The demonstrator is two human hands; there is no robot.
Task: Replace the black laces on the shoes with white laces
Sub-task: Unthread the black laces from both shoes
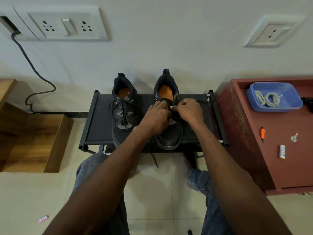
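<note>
Both hands (174, 112) pinching black lace (173, 114) over right shoe (169, 133), laced shoe (123, 114) beside.

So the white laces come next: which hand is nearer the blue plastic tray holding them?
The right hand. It is at the right-side black shoe, on the side towards the blue plastic tray; the left hand is on that shoe's far side from it.

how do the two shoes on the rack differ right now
The left shoe lies untouched, its black lace fully threaded and visible; the right shoe has both hands, left hand and right hand, working at its lace. Both are black with orange insoles, on the rack.
</note>
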